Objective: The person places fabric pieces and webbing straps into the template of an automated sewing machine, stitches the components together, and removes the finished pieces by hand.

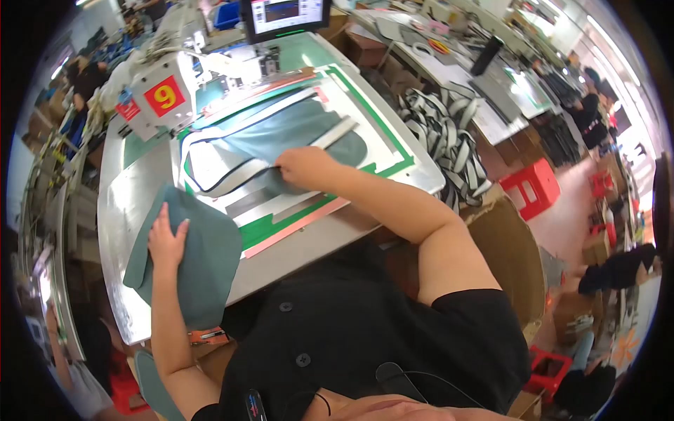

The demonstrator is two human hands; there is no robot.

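Note:
My left hand [166, 240] lies with its fingers spread on a grey-green fabric piece [203, 245], which rests on the metal table's left front part and hangs over its edge. My right hand [298, 169] is closed on the edge of a white strip with dark borders [239, 175]. That strip loops over another grey-green fabric piece [281, 126] on the sewing machine's plate. Green tape [263, 230] and a pink strip [295, 231] run along the plate's front side. The fingertips of my right hand are partly hidden.
The machine head [165, 91] with a 9 label stands behind the plate, beside a monitor [288, 14]. A heap of striped strips [449, 133] hangs at the right near a red stool [530, 189] and a cardboard box [505, 259]. Other people are at both sides.

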